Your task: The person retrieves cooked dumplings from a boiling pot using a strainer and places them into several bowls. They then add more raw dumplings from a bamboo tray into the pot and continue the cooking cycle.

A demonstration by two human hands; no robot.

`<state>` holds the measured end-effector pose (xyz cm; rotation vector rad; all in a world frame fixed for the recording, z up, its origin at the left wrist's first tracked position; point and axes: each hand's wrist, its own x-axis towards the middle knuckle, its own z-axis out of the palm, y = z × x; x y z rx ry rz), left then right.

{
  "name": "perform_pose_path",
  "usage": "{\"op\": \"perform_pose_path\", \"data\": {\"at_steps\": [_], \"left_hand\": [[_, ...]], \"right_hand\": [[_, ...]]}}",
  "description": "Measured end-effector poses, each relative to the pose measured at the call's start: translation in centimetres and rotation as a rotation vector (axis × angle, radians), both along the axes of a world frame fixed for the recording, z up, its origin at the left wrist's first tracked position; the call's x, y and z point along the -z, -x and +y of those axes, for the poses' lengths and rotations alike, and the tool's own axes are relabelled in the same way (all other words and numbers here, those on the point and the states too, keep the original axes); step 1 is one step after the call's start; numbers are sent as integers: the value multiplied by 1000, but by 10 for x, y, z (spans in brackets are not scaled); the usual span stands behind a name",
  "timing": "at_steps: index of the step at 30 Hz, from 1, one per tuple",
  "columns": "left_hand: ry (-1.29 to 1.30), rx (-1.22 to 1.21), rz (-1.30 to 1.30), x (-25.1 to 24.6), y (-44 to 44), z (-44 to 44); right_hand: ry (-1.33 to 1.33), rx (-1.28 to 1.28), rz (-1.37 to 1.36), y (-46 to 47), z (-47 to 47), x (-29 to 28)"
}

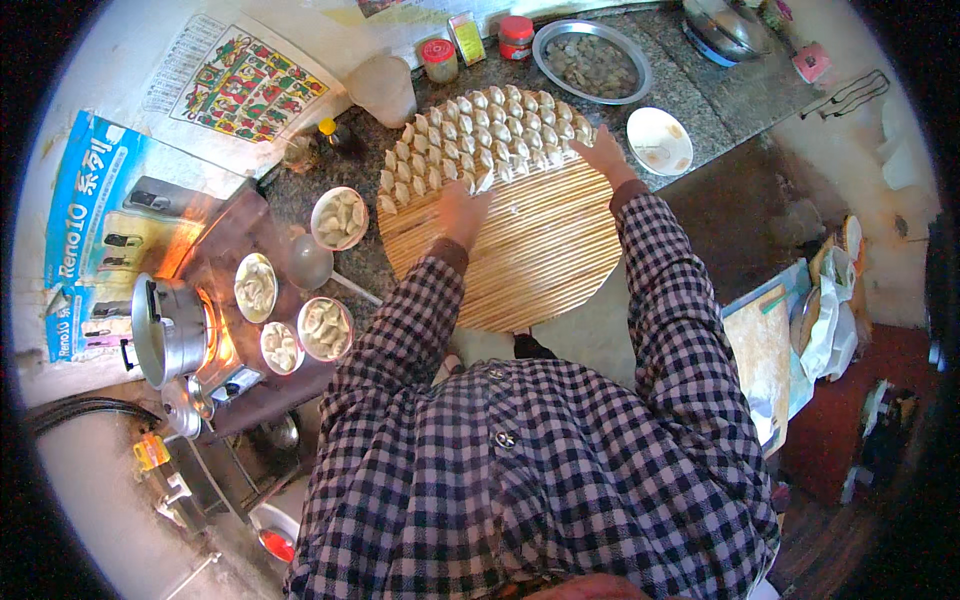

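Observation:
A round tray of slats [540,247], likely reed or bamboo, lies before me, its near side jutting over the counter edge. Rows of uncooked dumplings [480,127] cover its far half, while the near half shows bare slats. My left hand [461,214] is at the front row, its fingertips on a dumpling [484,182] that sits at a different slant from those around it. At the right end of the rows is my right hand [604,157], thumb and fingers spread around the outer dumplings. Whether it grips one is hidden.
Left stand several bowls of cooked dumplings [339,217], a ladle [311,262], and a pot [169,330] over a lit gas burner [217,330]. Behind the tray are a metal basin [592,60], a white bowl [660,141] and red-lidded jars [516,37]. A cutting board [757,337] lies right.

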<state>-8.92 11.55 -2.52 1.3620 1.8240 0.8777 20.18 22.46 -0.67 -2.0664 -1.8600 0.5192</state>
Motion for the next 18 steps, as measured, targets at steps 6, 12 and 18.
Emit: {"op": "perform_pose_path", "data": {"at_steps": [6,12,18], "left_hand": [[-10,-177,137,-2,-34,-1],[-119,-176,183,-1,-54,5],[183,-188,-32,-15,-66,25]], "right_hand": [[-5,5,74,-4,3,6],[-16,152,413,15,-4,9],[230,226,968,35,-16,8]]}}
